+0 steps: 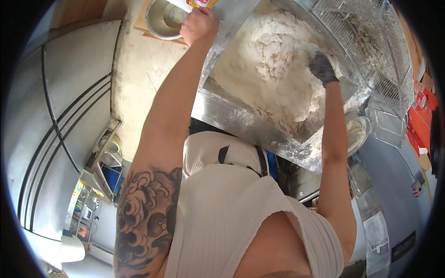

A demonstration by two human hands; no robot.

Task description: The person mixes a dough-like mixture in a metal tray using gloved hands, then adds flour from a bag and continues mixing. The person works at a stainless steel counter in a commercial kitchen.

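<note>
My bare left hand is closed around the lower corner of a white package with red and yellow print, at the top of the view. My right hand wears a dark glove and reaches into a metal basin of flour. Its fingers are blurred and whitened, so whether they hold something cannot be told. A heap of flour-coated pieces rises in the middle of the loose flour, just left of the glove.
Wire mesh baskets stand along the basin's right side. Below them are a round sieve and a clear plastic container. A round metal pot sits on cardboard beside my left hand. Steel doors line the left.
</note>
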